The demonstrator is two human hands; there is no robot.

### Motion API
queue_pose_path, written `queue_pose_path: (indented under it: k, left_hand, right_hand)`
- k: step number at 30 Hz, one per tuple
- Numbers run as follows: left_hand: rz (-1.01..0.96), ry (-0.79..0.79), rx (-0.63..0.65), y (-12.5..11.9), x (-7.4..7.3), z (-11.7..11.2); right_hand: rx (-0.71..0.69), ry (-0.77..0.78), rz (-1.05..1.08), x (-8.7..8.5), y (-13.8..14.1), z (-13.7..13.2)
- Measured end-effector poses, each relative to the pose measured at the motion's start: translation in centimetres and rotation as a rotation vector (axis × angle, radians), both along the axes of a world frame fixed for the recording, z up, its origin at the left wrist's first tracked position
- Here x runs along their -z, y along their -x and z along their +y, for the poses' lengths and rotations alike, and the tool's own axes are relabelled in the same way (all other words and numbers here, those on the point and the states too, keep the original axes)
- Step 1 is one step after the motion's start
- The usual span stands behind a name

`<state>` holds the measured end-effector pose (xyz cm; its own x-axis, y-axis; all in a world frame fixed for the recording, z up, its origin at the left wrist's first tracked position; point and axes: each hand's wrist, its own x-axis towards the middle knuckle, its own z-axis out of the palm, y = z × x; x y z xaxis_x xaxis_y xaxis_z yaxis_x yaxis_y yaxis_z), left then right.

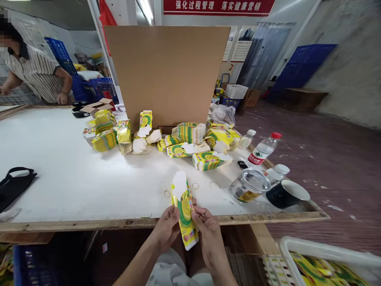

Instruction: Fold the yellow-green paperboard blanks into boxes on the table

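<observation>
A flat yellow-and-green printed carton (184,212) with a white flap at its top stands upright over the table's near edge, held between both my hands. My left hand (167,227) grips its left side with curled fingers. My right hand (209,233) pinches its right side. Farther back on the white table (65,174) lies a heap of the same yellow-green cartons (190,137), some stacked flat, some folded up.
A tall brown cardboard sheet (168,71) stands behind the heap. At right are a glass jar (248,186), a black cup (285,194), water bottles (263,150) and rubber bands (214,184). A black bag (13,186) lies at left. A person in a striped shirt (35,73) works far left. A white crate of cartons (324,266) sits lower right.
</observation>
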<state>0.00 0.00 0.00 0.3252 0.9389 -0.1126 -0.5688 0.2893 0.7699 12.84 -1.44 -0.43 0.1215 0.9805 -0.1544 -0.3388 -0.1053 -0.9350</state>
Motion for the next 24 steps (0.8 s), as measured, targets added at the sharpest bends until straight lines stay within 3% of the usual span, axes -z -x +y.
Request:
queue_pose_path:
  k: [2, 5, 12, 16, 20, 24]
  left_hand:
    - [-0.042, 0.014, 0.035, -0.2, -0.6, -0.2]
    - [-0.046, 0.026, 0.010, -0.5, -0.8, -0.1]
    - [0.067, 0.036, -0.126, -1.1, 0.8, -0.3]
    - [0.201, -0.050, -0.193, -0.3, 0.6, -1.2]
    - [0.250, -0.145, -0.031, 1.3, -0.4, -2.1]
    - [0.188, -0.141, 0.165, 2.4, -1.2, -2.4]
  right_hand:
    - [0.003, 0.021, 0.067, -0.3, -0.1, -0.4]
    - [0.028, 0.010, -0.069, -0.7, -0.2, -1.0]
    - [0.054, -0.045, -0.255, 0.1, 0.2, -2.1]
    - [0.070, -0.088, -0.355, 0.4, -0.3, -2.4]
    - [-0.068, -0.161, -0.312, -0.4, -1.6, -2.7]
    - [-0.208, -0.182, -0.315, -1.8, -3.0, -2.7]
